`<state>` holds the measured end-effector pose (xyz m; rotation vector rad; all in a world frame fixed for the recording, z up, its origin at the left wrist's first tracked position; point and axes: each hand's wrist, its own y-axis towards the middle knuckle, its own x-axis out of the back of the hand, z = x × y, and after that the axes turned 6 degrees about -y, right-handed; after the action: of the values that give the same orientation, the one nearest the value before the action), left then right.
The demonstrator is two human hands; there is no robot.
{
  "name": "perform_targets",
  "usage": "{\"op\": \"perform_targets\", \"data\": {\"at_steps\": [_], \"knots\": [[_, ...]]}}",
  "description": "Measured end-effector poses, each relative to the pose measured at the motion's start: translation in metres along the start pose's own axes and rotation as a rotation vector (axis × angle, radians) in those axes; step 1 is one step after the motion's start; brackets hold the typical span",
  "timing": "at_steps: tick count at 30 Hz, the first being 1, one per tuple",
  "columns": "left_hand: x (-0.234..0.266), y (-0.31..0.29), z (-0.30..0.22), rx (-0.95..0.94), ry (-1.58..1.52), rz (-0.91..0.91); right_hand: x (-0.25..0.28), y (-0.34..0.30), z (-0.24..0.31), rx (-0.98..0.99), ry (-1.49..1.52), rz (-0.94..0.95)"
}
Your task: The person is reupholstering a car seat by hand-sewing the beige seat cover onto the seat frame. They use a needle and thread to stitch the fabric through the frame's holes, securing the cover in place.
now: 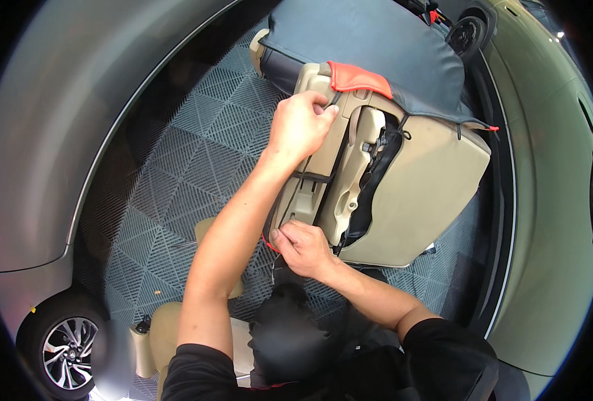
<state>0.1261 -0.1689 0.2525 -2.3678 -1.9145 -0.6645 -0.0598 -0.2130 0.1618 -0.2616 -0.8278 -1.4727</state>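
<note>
A beige car seat lies tipped in front of me, its plastic side trim and metal recliner bracket exposed. A dark leather-like seat cover with an orange-red edge flap is drawn over its far part. Near the trim's upper corner, my left hand is closed, thumb and fingers pinching a thin black cord. That cord runs down along the trim toward my right hand, which is closed on it at the near lower corner. The fingertips of both hands are partly hidden.
A grey car body curves along the left, with its wheel at lower left. On the right stands a green car body. Grey grid tiles cover the floor. Beige seat parts lie beside my left arm.
</note>
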Motion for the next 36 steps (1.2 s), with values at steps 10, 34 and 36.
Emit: {"op": "perform_targets", "data": {"at_steps": [10,34,36], "knots": [[0.001,0.015,-0.028,-0.108,0.512,0.164,0.002,-0.018,-0.019,-0.035,-0.145,0.038],[0.047,-0.015,-0.015,0.014,0.3,0.238,0.094,0.092,-0.003,-0.071,-0.009,-0.643],[0.048,-0.021,-0.022,0.072,0.265,0.264,0.09,0.111,-0.01,-0.251,0.302,-0.545]]}}
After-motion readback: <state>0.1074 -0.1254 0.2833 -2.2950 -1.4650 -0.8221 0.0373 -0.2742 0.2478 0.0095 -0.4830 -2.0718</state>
